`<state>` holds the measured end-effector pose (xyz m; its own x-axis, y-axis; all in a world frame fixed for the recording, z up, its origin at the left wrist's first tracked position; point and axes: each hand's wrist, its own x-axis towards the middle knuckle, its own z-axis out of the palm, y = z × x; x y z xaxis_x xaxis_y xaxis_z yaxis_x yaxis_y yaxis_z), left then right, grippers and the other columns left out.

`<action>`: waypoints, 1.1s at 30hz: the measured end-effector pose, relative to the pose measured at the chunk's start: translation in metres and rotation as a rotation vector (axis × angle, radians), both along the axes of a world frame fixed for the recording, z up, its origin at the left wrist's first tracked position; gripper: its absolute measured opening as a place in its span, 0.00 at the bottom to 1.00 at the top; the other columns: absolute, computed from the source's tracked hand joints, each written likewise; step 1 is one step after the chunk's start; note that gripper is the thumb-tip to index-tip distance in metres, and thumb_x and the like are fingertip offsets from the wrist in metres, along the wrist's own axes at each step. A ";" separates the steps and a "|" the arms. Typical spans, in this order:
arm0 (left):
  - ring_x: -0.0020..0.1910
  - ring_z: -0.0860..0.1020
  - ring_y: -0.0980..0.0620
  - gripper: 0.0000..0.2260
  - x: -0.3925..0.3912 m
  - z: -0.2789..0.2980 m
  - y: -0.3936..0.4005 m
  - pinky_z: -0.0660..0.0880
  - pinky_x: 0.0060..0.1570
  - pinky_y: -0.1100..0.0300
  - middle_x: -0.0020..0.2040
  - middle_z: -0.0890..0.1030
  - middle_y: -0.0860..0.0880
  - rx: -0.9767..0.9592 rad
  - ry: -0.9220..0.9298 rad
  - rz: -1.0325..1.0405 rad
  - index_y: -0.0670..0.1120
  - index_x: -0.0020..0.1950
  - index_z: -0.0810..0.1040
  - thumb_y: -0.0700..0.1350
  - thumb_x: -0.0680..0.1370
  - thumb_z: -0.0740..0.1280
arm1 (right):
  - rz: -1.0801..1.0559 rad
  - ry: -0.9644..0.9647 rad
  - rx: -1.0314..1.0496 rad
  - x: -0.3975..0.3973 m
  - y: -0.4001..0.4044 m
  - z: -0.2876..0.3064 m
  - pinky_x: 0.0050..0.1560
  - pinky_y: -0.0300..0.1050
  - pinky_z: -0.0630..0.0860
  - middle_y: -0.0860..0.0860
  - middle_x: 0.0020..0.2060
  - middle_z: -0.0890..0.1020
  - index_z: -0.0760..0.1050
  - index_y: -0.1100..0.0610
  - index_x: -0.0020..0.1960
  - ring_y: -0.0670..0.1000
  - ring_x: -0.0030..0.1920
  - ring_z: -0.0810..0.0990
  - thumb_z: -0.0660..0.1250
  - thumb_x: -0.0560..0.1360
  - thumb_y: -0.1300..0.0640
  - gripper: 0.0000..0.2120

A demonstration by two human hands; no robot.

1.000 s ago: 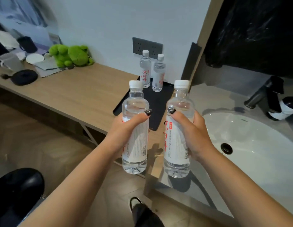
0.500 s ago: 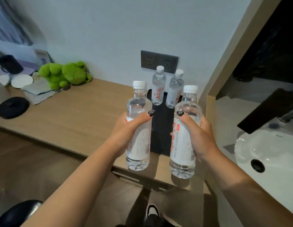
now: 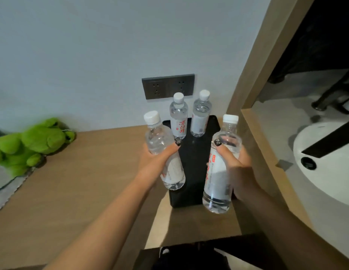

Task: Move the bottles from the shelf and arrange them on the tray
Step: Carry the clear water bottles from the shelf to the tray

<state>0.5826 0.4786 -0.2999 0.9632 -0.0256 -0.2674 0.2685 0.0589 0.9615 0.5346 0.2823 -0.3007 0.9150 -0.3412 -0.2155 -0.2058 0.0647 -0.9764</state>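
Note:
A black tray (image 3: 195,158) lies on the wooden counter against the wall. Two clear water bottles with white caps stand side by side at its far end, one on the left (image 3: 178,116) and one on the right (image 3: 201,114). My left hand (image 3: 156,162) grips a third bottle (image 3: 162,151) around its middle, tilted left, over the tray's left edge. My right hand (image 3: 236,168) grips a fourth bottle (image 3: 221,172), nearly upright, over the tray's near right corner. Whether either held bottle touches the tray is unclear.
A green plush toy (image 3: 31,141) lies on the counter at the left, with a grey cloth (image 3: 5,186) in front of it. A dark wall socket (image 3: 167,86) sits above the tray. A wooden partition (image 3: 261,133) separates the counter from a white sink (image 3: 329,168) on the right.
I have come closer to the counter. Both hands have carried their bottles forward from in front of the counter to above the tray, and the left bottle now tilts left.

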 end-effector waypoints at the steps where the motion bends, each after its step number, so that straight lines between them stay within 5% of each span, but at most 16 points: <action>1: 0.54 0.82 0.49 0.30 0.008 -0.006 -0.002 0.77 0.58 0.48 0.54 0.84 0.48 -0.010 0.000 -0.008 0.50 0.60 0.76 0.53 0.59 0.78 | -0.027 -0.012 -0.024 0.007 0.002 -0.003 0.50 0.45 0.79 0.51 0.49 0.82 0.74 0.49 0.58 0.49 0.49 0.82 0.70 0.71 0.49 0.16; 4: 0.56 0.82 0.47 0.34 0.030 -0.024 -0.011 0.76 0.60 0.45 0.55 0.83 0.46 -0.033 0.021 -0.040 0.46 0.62 0.76 0.52 0.59 0.80 | -0.047 -0.038 -0.081 0.030 0.006 -0.010 0.49 0.36 0.75 0.45 0.49 0.81 0.73 0.49 0.59 0.41 0.47 0.81 0.72 0.70 0.53 0.18; 7: 0.57 0.81 0.46 0.38 0.049 -0.041 -0.022 0.75 0.60 0.42 0.57 0.83 0.45 -0.024 0.049 -0.065 0.46 0.63 0.75 0.55 0.57 0.83 | -0.046 -0.012 -0.131 0.060 0.000 -0.021 0.58 0.43 0.74 0.46 0.55 0.80 0.69 0.47 0.62 0.46 0.55 0.79 0.73 0.65 0.48 0.27; 10: 0.57 0.81 0.47 0.39 0.067 -0.053 -0.035 0.76 0.60 0.43 0.58 0.82 0.47 0.026 0.058 -0.052 0.48 0.65 0.73 0.50 0.56 0.82 | -0.024 0.005 -0.166 0.090 -0.007 -0.034 0.63 0.50 0.73 0.51 0.59 0.79 0.66 0.52 0.66 0.51 0.58 0.78 0.75 0.68 0.55 0.30; 17: 0.55 0.80 0.52 0.34 0.095 -0.069 -0.052 0.76 0.60 0.46 0.56 0.81 0.50 0.116 0.050 0.024 0.50 0.63 0.73 0.44 0.58 0.79 | 0.035 -0.003 -0.309 0.126 -0.026 -0.059 0.58 0.40 0.71 0.48 0.59 0.75 0.64 0.53 0.68 0.47 0.58 0.75 0.76 0.67 0.60 0.34; 22: 0.58 0.79 0.53 0.37 0.098 -0.072 -0.058 0.75 0.61 0.49 0.58 0.80 0.52 0.183 0.043 -0.012 0.51 0.66 0.71 0.49 0.59 0.79 | 0.054 -0.079 -0.367 0.131 -0.038 -0.068 0.52 0.21 0.66 0.45 0.59 0.71 0.62 0.51 0.64 0.44 0.62 0.70 0.77 0.67 0.63 0.33; 26: 0.51 0.81 0.59 0.28 0.092 -0.070 -0.069 0.78 0.52 0.63 0.53 0.82 0.53 0.276 0.004 0.004 0.50 0.61 0.73 0.44 0.64 0.79 | 0.079 -0.074 -0.329 0.130 -0.043 -0.075 0.58 0.30 0.70 0.48 0.60 0.70 0.60 0.57 0.69 0.46 0.62 0.71 0.77 0.67 0.64 0.37; 28: 0.45 0.80 0.65 0.22 0.088 -0.070 -0.075 0.75 0.42 0.73 0.48 0.81 0.55 0.312 -0.038 0.025 0.52 0.55 0.74 0.40 0.66 0.78 | 0.097 -0.077 -0.329 0.127 -0.044 -0.078 0.55 0.26 0.69 0.48 0.60 0.70 0.59 0.58 0.69 0.46 0.61 0.72 0.76 0.68 0.66 0.36; 31: 0.42 0.79 0.67 0.21 0.084 -0.073 -0.078 0.74 0.40 0.74 0.45 0.80 0.56 0.374 -0.050 0.045 0.57 0.48 0.73 0.37 0.66 0.77 | 0.140 -0.087 -0.334 0.125 -0.047 -0.077 0.50 0.18 0.65 0.48 0.61 0.69 0.59 0.60 0.70 0.43 0.61 0.69 0.75 0.68 0.66 0.37; 33: 0.47 0.80 0.62 0.22 0.081 -0.077 -0.076 0.76 0.47 0.67 0.49 0.81 0.54 0.413 0.014 0.052 0.53 0.54 0.74 0.41 0.65 0.78 | 0.168 -0.060 -0.323 0.127 -0.050 -0.075 0.52 0.20 0.68 0.47 0.61 0.71 0.60 0.58 0.71 0.44 0.62 0.70 0.75 0.68 0.65 0.37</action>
<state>0.6633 0.4031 -0.3771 0.9567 0.1353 -0.2578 0.2883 -0.3168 0.9036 0.6620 0.2321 -0.3759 0.9716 -0.2272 -0.0657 -0.1295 -0.2790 -0.9515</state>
